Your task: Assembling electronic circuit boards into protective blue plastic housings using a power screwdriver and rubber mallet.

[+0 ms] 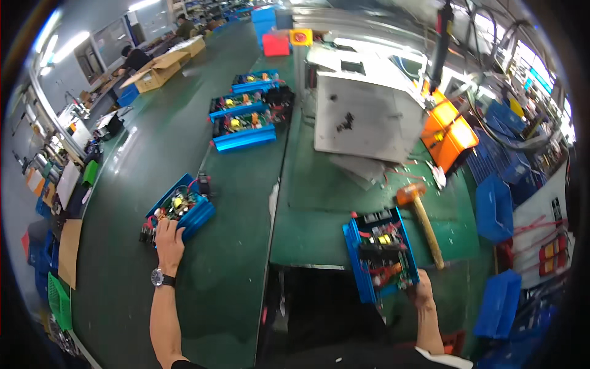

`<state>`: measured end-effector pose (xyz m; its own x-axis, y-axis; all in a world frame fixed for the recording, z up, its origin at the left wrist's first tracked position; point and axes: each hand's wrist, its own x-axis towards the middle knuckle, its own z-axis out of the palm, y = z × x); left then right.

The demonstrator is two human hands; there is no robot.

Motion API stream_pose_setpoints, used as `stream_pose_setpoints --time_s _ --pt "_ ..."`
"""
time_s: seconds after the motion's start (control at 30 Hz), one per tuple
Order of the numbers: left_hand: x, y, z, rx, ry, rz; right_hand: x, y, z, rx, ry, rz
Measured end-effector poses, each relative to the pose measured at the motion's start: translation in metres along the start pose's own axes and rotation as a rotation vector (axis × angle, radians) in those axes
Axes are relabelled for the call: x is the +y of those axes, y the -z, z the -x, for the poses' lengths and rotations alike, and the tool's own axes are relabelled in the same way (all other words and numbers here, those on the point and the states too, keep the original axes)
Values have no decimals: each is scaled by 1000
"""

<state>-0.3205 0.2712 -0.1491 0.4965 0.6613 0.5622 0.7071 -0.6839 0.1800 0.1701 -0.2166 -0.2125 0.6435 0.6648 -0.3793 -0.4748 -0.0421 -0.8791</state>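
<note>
On the green bench at left, my left hand (169, 243) grips the near end of an open blue metal case with a circuit board (179, 204), its fingers over the edge among the parts. A watch is on that wrist. My right hand (423, 292) holds a second blue case with a circuit board (382, 255) by its near right corner, tilted over the front edge of the right-hand bench. The fingers under that case are mostly hidden. Red wires, yellow parts and black parts show inside both cases.
A mallet (424, 218) with an orange head lies right of the second case. Several similar blue cases (244, 136) stand farther up the left bench. Behind the mallet are a grey metal plate (369, 117) and an orange box (452, 135). Blue bins (493, 208) line the right side.
</note>
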Motion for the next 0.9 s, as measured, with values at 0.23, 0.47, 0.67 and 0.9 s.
stream_pose_setpoints --time_s 0.23,0.47,0.67,0.9 --pt "103 1 0 -149 -119 82 8 -2 -29 -196 72 -26" --pt "300 -8 38 -274 -577 399 -3 -18 -2 -213 6 -184" --pt "365 -40 65 -99 -681 570 -32 -34 48 -310 -85 -285" --pt "380 -30 30 94 -889 793 -86 -33 97 -157 -248 207"
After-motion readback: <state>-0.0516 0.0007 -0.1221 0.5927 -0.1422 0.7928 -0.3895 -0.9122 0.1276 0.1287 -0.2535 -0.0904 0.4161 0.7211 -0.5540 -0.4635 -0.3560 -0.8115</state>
